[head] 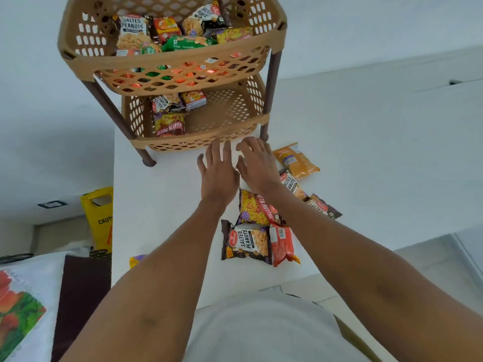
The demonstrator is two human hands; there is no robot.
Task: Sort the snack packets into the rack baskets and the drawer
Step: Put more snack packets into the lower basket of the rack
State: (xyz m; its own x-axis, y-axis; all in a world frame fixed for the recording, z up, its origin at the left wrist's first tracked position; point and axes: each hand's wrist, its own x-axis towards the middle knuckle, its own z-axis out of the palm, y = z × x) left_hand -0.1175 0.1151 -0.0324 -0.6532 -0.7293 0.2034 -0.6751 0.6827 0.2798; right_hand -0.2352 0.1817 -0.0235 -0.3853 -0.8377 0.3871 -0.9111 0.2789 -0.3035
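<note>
At the top of the frame stands the rack (271, 82), with two tan baskets one above the other. The upper basket (172, 57) already has many snack packets in it: peanut bags, a red one, a green one (187, 43) and more. The lower basket (201, 138) has only three packets, all on its left side, and its right side is bare.

Near the middle of the frame, both hands reach out over the white worktop (156, 205), just in front of the lower basket. The left hand (218, 176) has its fingers spread wide and holds nothing. The right hand (257, 165) is just beside it, fingers spread too, and also holds nothing.

Below and to the right of the hands, more packets still lie on the worktop. There is an orange packet (298, 160), a peanut packet (290, 182) partly under the right arm, and a dark packet (324, 206) further right. Lower down lie a yellow and red packet (257, 209), a big salted peanuts packet (245, 242) and a red packet (283, 245) touching it. A bit of a yellow packet (137, 260) peeks out beside the left arm.

So I think the job is about half done. Lots of packets are put away, but at least seven still wait. I cannot see any drawer, so I cannot tell if anything has gone in it.
</note>
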